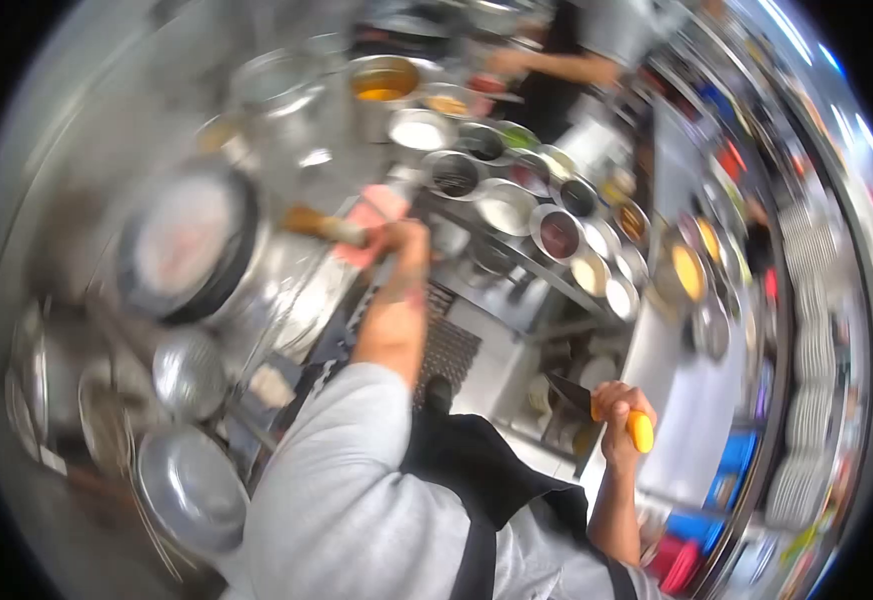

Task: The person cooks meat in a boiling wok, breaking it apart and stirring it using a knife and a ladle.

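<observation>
Stretched out to the upper left, my left hand (399,238) is closed around a pink cloth (369,222). The cloth lies against the end of a wooden and metal handle (325,226), and motion blur hides whether my fingers grip that handle too. A dark-rimmed round pan (189,242) with whitish contents is to the left of the handle. On the right, my right hand (617,415) is wrapped round a yellow-handled knife (641,432). Its dark blade (569,392) points to the upper left, over the floor and lower shelves.
Several round containers (505,207) of sauces and ingredients fill the counter ahead. A large pot (385,80) holds orange liquid. Another person (572,68) works beyond. Metal bowls (192,490) lie at lower left; stacked plates (809,350) stand at right. A dark mat (447,340) covers the floor.
</observation>
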Demonstrator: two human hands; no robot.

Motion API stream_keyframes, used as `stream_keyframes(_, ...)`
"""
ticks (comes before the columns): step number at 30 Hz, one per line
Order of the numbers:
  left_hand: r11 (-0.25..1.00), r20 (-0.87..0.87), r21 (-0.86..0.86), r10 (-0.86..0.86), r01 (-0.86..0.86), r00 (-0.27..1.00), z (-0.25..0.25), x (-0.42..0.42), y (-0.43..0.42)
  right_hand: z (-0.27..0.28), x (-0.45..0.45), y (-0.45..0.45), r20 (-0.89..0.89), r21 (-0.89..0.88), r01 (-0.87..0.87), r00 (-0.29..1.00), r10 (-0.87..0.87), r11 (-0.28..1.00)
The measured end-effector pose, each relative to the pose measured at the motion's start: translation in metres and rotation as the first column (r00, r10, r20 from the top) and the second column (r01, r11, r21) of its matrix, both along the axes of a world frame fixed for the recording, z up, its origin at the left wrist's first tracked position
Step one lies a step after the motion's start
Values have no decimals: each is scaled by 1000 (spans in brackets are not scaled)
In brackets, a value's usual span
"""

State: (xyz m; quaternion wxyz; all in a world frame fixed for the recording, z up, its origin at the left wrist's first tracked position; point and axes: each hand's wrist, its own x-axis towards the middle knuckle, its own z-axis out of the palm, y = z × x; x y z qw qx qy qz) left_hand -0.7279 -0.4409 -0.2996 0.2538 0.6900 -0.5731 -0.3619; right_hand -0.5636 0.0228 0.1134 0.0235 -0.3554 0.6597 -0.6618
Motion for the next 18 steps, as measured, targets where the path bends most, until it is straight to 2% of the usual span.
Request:
stream_keyframes(1, 943, -332, 201, -189, 265, 924, 21, 21, 19, 1, 8, 21, -8, 12, 60, 998, -59, 998)
stream_keyframes(2, 799, -574, 351, -229, 488, 787, 50, 44, 39, 7, 16, 40, -19, 63, 136, 991, -135, 989)
stream_keyframes(3, 784, -680, 199, -321, 588, 659, 21, 49, 49, 10, 20, 60, -48, 83, 169, 985, -165, 982)
stream_keyframes(4, 763, -469, 139, -511, 632, 720, 41, 76, 86, 16, 28, 77, -13, 84, 213, 977, -213, 973)
stream_keyframes(5, 709, -429, 261, -522, 655, 737, 74, 115, 143, 26, 42, 91, -9, 108, 319, 947, -320, 942)
stream_keyframes(6, 594, -454, 475, -467, 650, 759, 46, 145, 187, 27, 60, 109, 11, 130, 415, 908, -420, 901)
stream_keyframes(7, 298, -381, 697, -616, 652, 689, 38, 184, 221, 25, 75, 122, 32, 157, 481, 870, -491, 862)
stream_keyframes(8, 33, -427, 812, -646, 582, 632, 23, 215, 258, 36, 92, 135, -25, 195, 559, 824, -566, 806)
stream_keyframes(9, -19, -372, 798, -803, 603, 467, 49, 242, 294, 48, 109, 145, -79, 239, 620, 779, -622, 747)
stream_keyframes(10, -259, -489, 729, -845, 634, 217, 41, 257, 317, 46, 129, 160, -133, 257, 701, 707, -694, 665)
stream_keyframes(11, -377, -533, 676, -844, 633, 67, 50, 264, 342, 45, 147, 175, -137, 223, 776, 625, -769, 591)
stream_keyframes(12, -475, -558, 678, -830, 561, -28, 78, 261, 371, 38, 166, 197, -191, 243, 834, 541, -819, 495)
stream_keyframes(13, -496, -542, 693, -837, 523, -76, 82, 250, 384, 32, 183, 214, -240, 295, 914, 352, -905, 278)
stream_keyframes(14, -579, -609, 622, -781, 528, -139, 84, 242, 396, 27, 199, 234, -150, 295, 947, 178, -973, 128)
stream_keyframes(15, -660, -675, 539, -710, 524, -199, 89, 240, 410, 22, 209, 262, -176, 185, 982, 3, -984, -30)
stream_keyframes(16, -686, -663, 522, -700, 507, -266, 99, 236, 425, 24, 223, 293, -105, 133, 974, -170, -980, -183)
stream_keyframes(17, -710, -649, 502, -686, 493, -328, 117, 229, 438, 26, 235, 328, 60, -78, 969, -229, -972, -233)
stream_keyframes(18, -731, -646, 505, -672, 458, -361, 119, 237, 462, 25, 259, 344, 64, -77, 957, -276, -959, -281)
